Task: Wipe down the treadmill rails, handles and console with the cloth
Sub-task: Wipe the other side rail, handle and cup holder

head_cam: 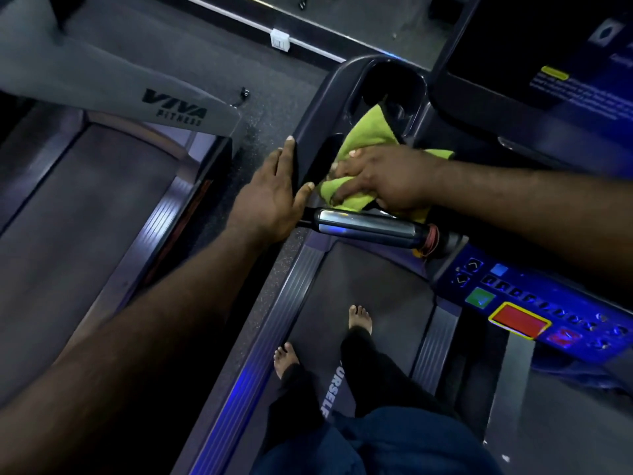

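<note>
Treadmill underfoot: dark treadmill with a grey running belt (373, 296) fills the lower middle. The person stands on it barefoot in dark trousers, and a leg cuts off the white lettering on the belt.
Neighbouring machine: second treadmill with a grey upright marked VIVA FITNESS (144, 97) stands at the left, across a strip of speckled floor.
Console: dark moulded plastic console tray (325, 101) with deep pockets sits in the upper middle, with a black screen (548, 46) just to its right.
Control panel: blue keypad panel with a large red, yellow-edged button (519, 323) lies at the right, below the right forearm.
Side rail: ribbed dark side rail (284, 303) runs along the belt's left edge and catches blue light.
Handle: chrome cylindrical handle grip (366, 226) lies crosswise just below the tray, with red cord wound at its right end.
Cloth: crumpled lime-green cloth (370, 132) lies inside the tray's near pocket, spilling out on both sides of the right hand.
Right hand: right hand (380, 180) lies on top of the cloth with fingers spread and fairly straight, pressing it down into the tray.
Left hand: left hand (270, 197) is flat and unclenched. Its palm and straight fingers rest against the tray's outer left wall, and the thumb reaches round the near corner, close to the cloth.
Wall fitting: small white wall socket (280, 41) sits on the skirting at the top.
</note>
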Action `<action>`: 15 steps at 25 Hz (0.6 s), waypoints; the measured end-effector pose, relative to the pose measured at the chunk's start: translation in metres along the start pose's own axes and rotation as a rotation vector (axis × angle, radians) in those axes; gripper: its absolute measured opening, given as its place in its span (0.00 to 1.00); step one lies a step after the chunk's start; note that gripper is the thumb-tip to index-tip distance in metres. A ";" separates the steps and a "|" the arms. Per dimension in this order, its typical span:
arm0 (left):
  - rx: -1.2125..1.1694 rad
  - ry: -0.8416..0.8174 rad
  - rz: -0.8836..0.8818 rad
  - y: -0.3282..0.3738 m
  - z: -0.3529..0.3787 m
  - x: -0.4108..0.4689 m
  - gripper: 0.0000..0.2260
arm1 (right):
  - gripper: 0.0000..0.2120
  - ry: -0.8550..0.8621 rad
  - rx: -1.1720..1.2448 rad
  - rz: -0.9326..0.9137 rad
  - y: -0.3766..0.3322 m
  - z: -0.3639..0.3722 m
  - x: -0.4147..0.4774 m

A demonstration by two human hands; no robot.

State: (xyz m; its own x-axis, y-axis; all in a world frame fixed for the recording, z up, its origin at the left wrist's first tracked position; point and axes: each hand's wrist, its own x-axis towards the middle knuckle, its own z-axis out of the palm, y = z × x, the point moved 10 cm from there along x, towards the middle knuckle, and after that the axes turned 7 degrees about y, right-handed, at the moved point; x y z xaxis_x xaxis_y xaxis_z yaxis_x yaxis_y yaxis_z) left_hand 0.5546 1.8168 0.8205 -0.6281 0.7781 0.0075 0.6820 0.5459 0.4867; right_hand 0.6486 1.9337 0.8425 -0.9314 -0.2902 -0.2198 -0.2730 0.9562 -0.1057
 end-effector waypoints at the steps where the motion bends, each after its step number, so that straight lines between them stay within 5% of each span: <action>1: 0.020 0.010 0.008 0.001 -0.001 0.000 0.36 | 0.36 -0.030 0.056 0.048 0.003 0.005 -0.012; 6: 0.062 -0.003 -0.016 -0.001 0.001 0.000 0.38 | 0.33 -0.144 0.262 0.363 0.025 0.003 -0.055; 15: -0.035 -0.026 -0.005 -0.004 0.005 0.011 0.39 | 0.17 -0.008 0.455 0.934 0.049 -0.016 -0.079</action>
State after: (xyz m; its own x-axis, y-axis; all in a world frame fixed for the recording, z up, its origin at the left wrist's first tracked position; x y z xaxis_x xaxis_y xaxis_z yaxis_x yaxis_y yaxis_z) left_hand 0.5463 1.8249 0.8143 -0.6211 0.7835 -0.0178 0.6652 0.5390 0.5167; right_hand 0.7050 2.0042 0.8703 -0.7230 0.5572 -0.4085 0.6750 0.6956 -0.2459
